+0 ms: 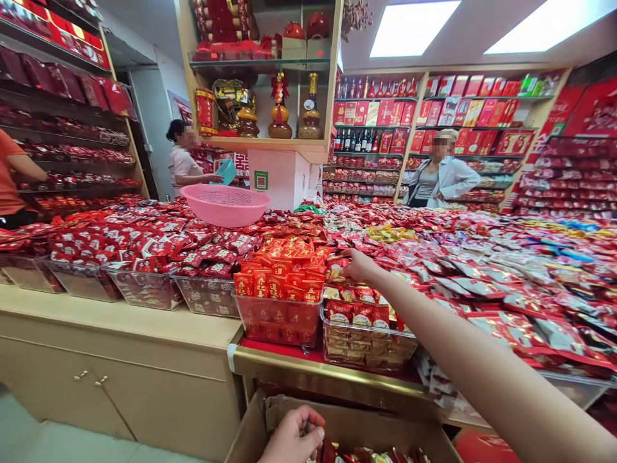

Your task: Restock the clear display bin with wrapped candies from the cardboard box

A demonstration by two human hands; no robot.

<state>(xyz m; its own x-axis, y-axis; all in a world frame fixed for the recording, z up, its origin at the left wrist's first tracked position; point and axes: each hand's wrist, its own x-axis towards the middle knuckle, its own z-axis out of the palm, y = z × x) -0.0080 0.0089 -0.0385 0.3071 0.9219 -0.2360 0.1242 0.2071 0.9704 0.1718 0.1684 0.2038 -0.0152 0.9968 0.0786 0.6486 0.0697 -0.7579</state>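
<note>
My right hand (360, 265) reaches over a clear bin (369, 347) of red, white and gold packets, its fingers closed at a small packet (335, 266) near the back of the bin. My left hand (297, 436) is low, over an open cardboard box (248, 427) that holds similar packets (371, 455). Its fingers are curled towards the thumb, and what they hold is hidden. Left of the durian-print packets (362, 315) stands a clear bin (277, 321) full of bright red packets with gold characters (284, 288).
A pink basket (225, 204) rests on heaped packets behind the bins. More clear bins (139, 289) line the wooden counter (120, 321) at left. A gold table edge (337, 378) runs above the box. One person (183, 161) holds a teal basket (226, 172); others stand at left and back right.
</note>
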